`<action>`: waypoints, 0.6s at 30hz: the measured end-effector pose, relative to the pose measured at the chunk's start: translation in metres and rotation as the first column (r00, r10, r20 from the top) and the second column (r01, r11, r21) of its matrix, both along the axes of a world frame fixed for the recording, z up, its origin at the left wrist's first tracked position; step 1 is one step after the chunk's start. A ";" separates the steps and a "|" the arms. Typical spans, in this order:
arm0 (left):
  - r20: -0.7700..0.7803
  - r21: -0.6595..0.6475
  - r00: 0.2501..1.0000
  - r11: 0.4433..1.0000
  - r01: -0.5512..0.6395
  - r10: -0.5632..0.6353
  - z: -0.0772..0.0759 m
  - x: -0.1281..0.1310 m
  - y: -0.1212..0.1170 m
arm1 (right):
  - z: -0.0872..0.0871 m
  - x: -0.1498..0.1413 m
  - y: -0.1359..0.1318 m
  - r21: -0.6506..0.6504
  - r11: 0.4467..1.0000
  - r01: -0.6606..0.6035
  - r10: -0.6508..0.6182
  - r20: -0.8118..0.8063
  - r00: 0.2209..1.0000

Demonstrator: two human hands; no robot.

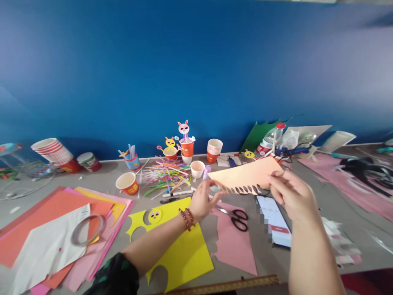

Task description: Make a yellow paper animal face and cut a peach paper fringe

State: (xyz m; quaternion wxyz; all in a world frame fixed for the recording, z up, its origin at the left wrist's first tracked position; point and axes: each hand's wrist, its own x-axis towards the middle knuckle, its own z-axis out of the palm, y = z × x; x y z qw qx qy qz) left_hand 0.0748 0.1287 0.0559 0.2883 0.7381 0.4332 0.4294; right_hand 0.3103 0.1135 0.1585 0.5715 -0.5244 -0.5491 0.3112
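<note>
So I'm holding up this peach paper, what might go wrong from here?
The peach paper, gripped by your right hand with your left hand at its other end, might tear at its notched edge. The scissors lie on the pink paper, where a lowered hand could brush them. The phone beside your right forearm might get nudged.

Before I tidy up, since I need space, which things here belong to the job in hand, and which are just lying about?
Likely part of the job:
light orange sheet, in the right hand, left hand at its other end
scissors
yellow sheet with rounded cut-outs

Probably just lying about:
phone
plastic bottle
</note>
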 end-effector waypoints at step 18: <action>0.223 -0.593 0.945 0.803 -0.063 0.239 -0.006 -0.135 -0.115 | -0.093 -0.065 -0.065 -0.503 0.710 -0.493 0.519 -0.101 0.849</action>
